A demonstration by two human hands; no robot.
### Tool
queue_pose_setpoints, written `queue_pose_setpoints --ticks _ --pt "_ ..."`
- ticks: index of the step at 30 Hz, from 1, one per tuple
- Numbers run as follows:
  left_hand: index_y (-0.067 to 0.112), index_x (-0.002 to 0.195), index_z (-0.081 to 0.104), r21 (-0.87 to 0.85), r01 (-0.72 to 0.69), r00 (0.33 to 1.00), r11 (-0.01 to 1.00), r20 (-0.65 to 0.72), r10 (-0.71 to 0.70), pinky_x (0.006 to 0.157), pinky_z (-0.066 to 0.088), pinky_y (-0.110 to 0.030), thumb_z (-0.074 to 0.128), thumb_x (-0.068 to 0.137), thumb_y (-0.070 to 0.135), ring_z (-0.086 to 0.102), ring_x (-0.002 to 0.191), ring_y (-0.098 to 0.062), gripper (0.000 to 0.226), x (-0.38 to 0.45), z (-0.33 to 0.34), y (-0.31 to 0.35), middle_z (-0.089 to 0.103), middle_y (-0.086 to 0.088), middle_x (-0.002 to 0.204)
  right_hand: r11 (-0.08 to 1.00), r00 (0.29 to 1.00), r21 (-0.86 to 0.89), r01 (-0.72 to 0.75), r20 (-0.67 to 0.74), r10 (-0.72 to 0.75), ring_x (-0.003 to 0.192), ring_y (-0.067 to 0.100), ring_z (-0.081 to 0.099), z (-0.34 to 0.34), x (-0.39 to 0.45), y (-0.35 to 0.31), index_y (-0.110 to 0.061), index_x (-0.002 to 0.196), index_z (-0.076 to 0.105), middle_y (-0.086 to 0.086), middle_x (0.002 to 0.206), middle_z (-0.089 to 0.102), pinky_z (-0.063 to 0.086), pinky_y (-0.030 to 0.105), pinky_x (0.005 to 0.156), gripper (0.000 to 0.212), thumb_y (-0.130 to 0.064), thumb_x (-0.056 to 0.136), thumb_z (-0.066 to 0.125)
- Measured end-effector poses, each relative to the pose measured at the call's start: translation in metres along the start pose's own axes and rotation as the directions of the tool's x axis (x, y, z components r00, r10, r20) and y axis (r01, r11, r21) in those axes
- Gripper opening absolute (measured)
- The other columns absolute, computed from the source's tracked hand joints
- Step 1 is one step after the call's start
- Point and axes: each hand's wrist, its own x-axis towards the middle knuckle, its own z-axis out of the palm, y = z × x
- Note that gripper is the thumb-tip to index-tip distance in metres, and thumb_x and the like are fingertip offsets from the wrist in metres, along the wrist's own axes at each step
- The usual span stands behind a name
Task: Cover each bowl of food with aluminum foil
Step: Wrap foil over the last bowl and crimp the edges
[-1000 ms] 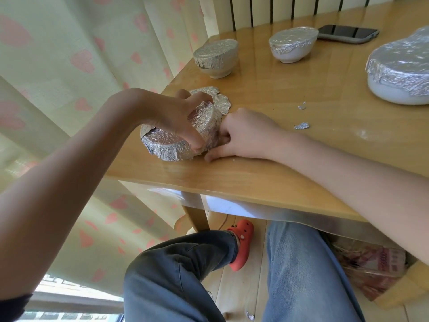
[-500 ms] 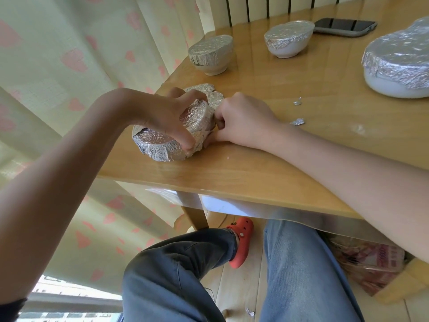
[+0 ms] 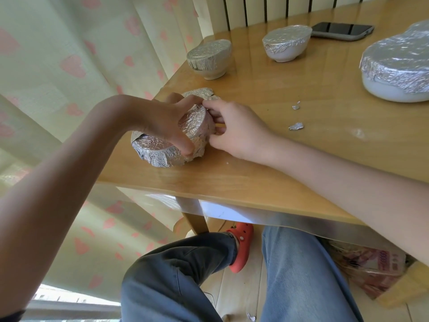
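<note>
Since the earlier frames, the right hand (image 3: 234, 126) has been raised from the worktop (image 3: 290, 145) beside the foil-wrapped bowl (image 3: 171, 140) and its fingertips are now brought up to the foil at the far upper edge. That bowl is found near the front left corner of the worktop, apparently tilted or stacked; which cannot be told. It is clasped from above by the left hand (image 3: 167, 119), thumb and fingers curled round the foil, while the foil edge is pinched by the right. Three further bowls, the small grey bowl (image 3: 210, 58), the white bowl (image 3: 286, 44) and the large bowl (image 3: 397, 66), are already covered. Foil scraps (image 3: 296, 126) are noted nearby. For a sound result, the bowl should be steadied firmly, and the loose edge folded down and pressed flat round the rim in short stages; hard tugging is judged likely to tear the foil.
</note>
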Motion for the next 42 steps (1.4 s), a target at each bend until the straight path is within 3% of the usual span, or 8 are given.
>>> queue_pose_setpoints --ticks 7,14,19,23,27,33,38,42 --pt "0.05 0.143 0.004 0.007 -0.011 1.0 1.0 0.0 0.011 0.086 0.033 -0.032 0.069 0.043 0.055 0.039 0.108 -0.021 0.119 0.002 0.001 0.0 0.025 0.01 0.124 0.993 0.998 0.11 0.043 0.034 -0.047 0.091 0.012 0.065 -0.018 0.008 0.016 -0.006 0.111 0.059 0.006 0.103 0.067 0.054 0.018 0.08 0.047 -0.001 0.069 0.08" --pt "0.064 0.128 0.004 0.053 -0.084 0.995 0.995 0.052 0.081 0.096 0.036 -0.039 0.069 0.034 0.063 0.03 0.122 -0.017 0.115 -0.004 -0.002 -0.011 0.016 0.025 0.134 0.966 0.968 -0.063 0.252 0.016 -0.251 0.079 0.008 0.064 -0.023 0.018 0.019 -0.005 0.09 0.064 0.002 0.084 0.07 0.053 0.026 0.072 0.023 -0.005 0.072 0.078" --pt "0.067 0.118 0.007 0.06 -0.152 0.985 0.986 0.085 0.147 0.108 0.031 -0.048 0.068 0.027 0.064 0.018 0.131 -0.011 0.11 -0.009 -0.002 -0.015 0.012 0.036 0.111 0.901 0.938 -0.264 0.345 0.121 -0.324 0.068 0.013 0.055 -0.03 0.027 0.011 -0.019 0.081 0.055 -0.006 0.075 0.062 0.047 0.039 0.064 0.026 -0.024 0.069 0.078" --pt "0.069 0.117 0.007 0.059 -0.168 0.982 0.984 0.093 0.162 0.101 0.031 -0.042 0.067 0.026 0.062 0.014 0.123 -0.005 0.109 -0.011 -0.003 -0.012 0.012 0.035 0.119 0.847 0.929 -0.409 0.341 0.283 -0.237 0.058 0.004 0.042 -0.042 0.043 -0.011 -0.022 0.086 0.038 -0.013 0.068 0.045 0.031 0.03 0.051 0.059 -0.044 0.056 0.084" --pt "0.073 0.109 0.002 0.072 -0.162 0.983 0.984 0.103 0.155 0.102 0.031 -0.041 0.066 0.026 0.063 0.016 0.127 -0.007 0.106 -0.013 -0.004 -0.01 0.013 0.034 0.125 0.75 0.887 -0.536 0.387 0.439 -0.144 0.058 0.012 0.044 -0.048 0.063 -0.035 -0.022 0.093 0.034 -0.005 0.073 0.05 0.029 0.032 0.047 0.082 -0.054 0.04 0.088" --pt "0.073 0.111 0.004 0.079 -0.146 0.985 0.986 0.102 0.138 0.111 0.029 -0.048 0.067 0.025 0.064 0.013 0.137 -0.011 0.107 -0.013 -0.003 -0.009 0.011 0.035 0.124 0.661 0.877 -0.612 0.435 0.453 -0.159 0.065 0.016 0.049 -0.049 0.073 -0.038 -0.021 0.085 0.047 -0.005 0.071 0.055 0.029 0.029 0.049 0.076 -0.065 0.034 0.082" --pt "0.069 0.123 0.001 0.084 -0.147 0.986 0.986 0.095 0.139 0.107 0.029 -0.042 0.068 0.027 0.061 0.012 0.132 -0.006 0.118 -0.013 -0.005 -0.009 0.007 0.037 0.136 0.705 0.87 -0.561 0.434 0.464 -0.167 0.064 -0.002 0.045 -0.052 0.067 -0.023 -0.029 0.088 0.051 -0.011 0.07 0.053 0.03 0.027 0.05 0.058 -0.058 0.049 0.082" --pt "0.066 0.124 0.003 0.085 -0.132 0.987 0.988 0.099 0.123 0.101 0.031 -0.039 0.074 0.032 0.055 0.016 0.126 -0.005 0.117 -0.013 -0.004 -0.008 0.011 0.034 0.133 0.665 0.876 -0.591 0.457 0.427 -0.223 0.07 0.01 0.051 -0.049 0.069 -0.022 -0.029 0.099 0.053 -0.011 0.077 0.06 0.036 0.027 0.053 0.064 -0.058 0.05 0.082"
